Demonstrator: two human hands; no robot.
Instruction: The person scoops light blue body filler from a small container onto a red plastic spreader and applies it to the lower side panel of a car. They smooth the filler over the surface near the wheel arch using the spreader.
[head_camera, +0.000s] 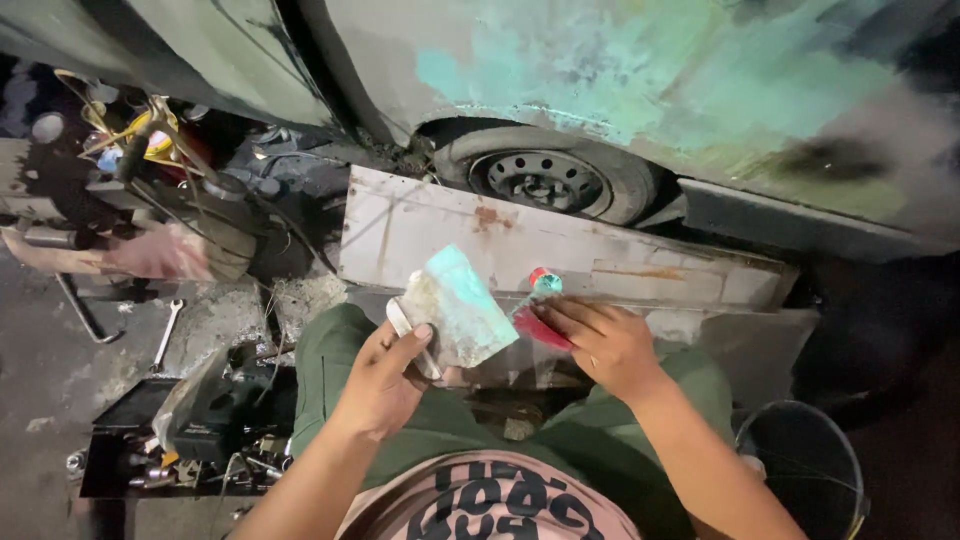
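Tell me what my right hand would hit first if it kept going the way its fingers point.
Likely the red tube under your right hand fingertips, its teal-smeared tip toward the flat board in your left hand. Depth is hard to judge.

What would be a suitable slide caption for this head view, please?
Seated beside a patched car, the left hand holds a filler-smeared board while the right hand grips a red tube.
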